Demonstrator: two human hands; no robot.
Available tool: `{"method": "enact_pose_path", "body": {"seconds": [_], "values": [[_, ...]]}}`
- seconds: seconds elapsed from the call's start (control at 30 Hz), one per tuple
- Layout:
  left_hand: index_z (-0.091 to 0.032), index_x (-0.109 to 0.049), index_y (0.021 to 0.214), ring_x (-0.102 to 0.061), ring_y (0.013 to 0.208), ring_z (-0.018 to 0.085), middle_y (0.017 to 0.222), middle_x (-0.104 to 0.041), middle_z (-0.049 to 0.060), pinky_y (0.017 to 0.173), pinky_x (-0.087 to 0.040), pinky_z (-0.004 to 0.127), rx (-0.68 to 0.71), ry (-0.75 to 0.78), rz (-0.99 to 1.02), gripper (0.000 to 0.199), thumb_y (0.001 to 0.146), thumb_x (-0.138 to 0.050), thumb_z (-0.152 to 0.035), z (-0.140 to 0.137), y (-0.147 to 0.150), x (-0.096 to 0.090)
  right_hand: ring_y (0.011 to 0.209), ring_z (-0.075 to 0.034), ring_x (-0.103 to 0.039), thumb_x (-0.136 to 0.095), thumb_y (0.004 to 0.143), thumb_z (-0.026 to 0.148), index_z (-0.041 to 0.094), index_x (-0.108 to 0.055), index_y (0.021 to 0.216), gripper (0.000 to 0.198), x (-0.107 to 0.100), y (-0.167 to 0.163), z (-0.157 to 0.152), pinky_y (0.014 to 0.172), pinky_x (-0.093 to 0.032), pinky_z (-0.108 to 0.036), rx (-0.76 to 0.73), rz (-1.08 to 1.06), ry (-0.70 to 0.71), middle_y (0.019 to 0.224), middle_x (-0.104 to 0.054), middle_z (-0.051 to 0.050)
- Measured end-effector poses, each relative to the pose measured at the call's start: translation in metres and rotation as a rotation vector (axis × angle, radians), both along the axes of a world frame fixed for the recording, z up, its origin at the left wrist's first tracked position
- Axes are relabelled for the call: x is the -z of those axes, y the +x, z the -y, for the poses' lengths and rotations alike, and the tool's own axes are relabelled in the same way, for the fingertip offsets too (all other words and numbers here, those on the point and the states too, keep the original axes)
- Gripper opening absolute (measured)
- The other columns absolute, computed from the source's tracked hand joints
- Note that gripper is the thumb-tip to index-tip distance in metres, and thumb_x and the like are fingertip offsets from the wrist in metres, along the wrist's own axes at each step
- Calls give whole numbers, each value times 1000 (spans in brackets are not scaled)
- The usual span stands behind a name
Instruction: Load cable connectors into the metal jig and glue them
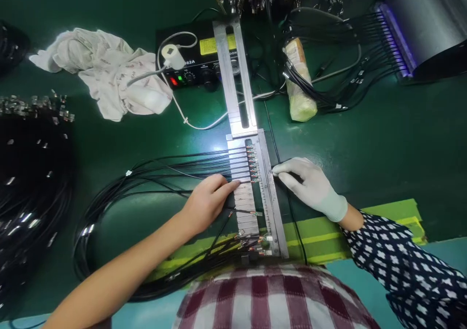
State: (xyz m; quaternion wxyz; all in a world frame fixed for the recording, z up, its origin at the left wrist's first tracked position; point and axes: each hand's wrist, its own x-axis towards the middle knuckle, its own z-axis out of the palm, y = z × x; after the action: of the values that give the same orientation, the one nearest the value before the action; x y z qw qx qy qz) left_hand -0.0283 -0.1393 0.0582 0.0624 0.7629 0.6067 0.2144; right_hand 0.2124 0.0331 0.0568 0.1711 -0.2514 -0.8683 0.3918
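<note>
Black cables (111, 192) vanish behind left fingers (226, 189); whether these or the right fingers (288, 166) grip, I cannot tell.

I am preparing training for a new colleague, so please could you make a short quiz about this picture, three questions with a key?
1. Which hand wears the white glove?
A. the left hand
B. the right hand
C. neither

2. True or false: the black control box shows a red light and a green light.

3. Fill the gap: the black cables laid across the slotted metal plate run off it toward the picture's ____ side.

Key: 1. B; 2. True; 3. left
</note>
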Motion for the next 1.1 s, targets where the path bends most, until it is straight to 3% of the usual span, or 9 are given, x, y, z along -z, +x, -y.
{"method": "enact_pose_path", "body": {"seconds": [0.33, 0.43, 0.57, 0.7, 0.87, 0.97, 1.1], "values": [[-13, -58, 117, -54, 82, 15, 93, -60, 7, 72, -47, 27, 63, -31, 20, 24, 96, -47, -9, -8, -1, -2, 90, -20, -65, -56, 99, 26, 26, -71, 104, 16, 1, -1, -1, 86, -45, -37, -13, -21, -18, 97, -73, 2], [-14, -61, 115, -55, 90, 19, 101, -61, 10, 76, -45, 31, 11, 49, -86, 24, 95, -49, -9, -4, 3, -2, 90, -20, -65, -56, 99, 26, 26, -71, 104, 16, 2, -1, -1, 85, -45, -37, -19, -18, -17, 97, -73, 2], [-13, -58, 127, -51, 82, 19, 95, -61, 9, 70, -38, 32, -14, 30, -193, 35, 95, -46, -7, 7, 4, -1, 89, -20, -64, -55, 99, 26, 26, -71, 105, 17, 2, -1, -1, 85, -45, -37, -29, -19, -15, 96, -73, 2], [-15, -52, 132, -52, 84, 18, 99, -64, 8, 72, -36, 32, 18, -95, -71, 36, 97, -47, -10, 14, 0, -6, 88, -19, -64, -55, 99, 25, 26, -71, 103, 17, 2, -1, -1, 85, -44, -37, -13, -17, -9, 95, -73, 2], [-17, -54, 115, -53, 93, 18, 100, -65, 6, 84, -39, 34, 105, -342, 143, 19, 96, -54, -16, 26, -5, -17, 90, -20, -64, -55, 99, 26, 26, -71, 105, 17, 3, -1, -1, 87, -45, -38, -26, -25, -12, 97, -73, 2], [-18, -56, 112, -53, 89, 16, 97, -62, 6, 81, -42, 31, 93, -284, 231, 20, 96, -49, -8, 30, -6, -13, 91, -20, -64, -55, 99, 27, 26, -71, 105, 17, 2, -2, 0, 87, -45, -38, -20, -13, -16, 97, -74, 1], [-15, -53, 130, -55, 92, 17, 104, -60, 10, 78, -47, 28, 78, -156, 219, 37, 94, -47, -5, 26, -7, -4, 90, -21, -64, -55, 99, 27, 26, -71, 104, 17, 2, -2, -1, 87, -45, -38, -14, -11, -15, 97, -74, 1]]}}
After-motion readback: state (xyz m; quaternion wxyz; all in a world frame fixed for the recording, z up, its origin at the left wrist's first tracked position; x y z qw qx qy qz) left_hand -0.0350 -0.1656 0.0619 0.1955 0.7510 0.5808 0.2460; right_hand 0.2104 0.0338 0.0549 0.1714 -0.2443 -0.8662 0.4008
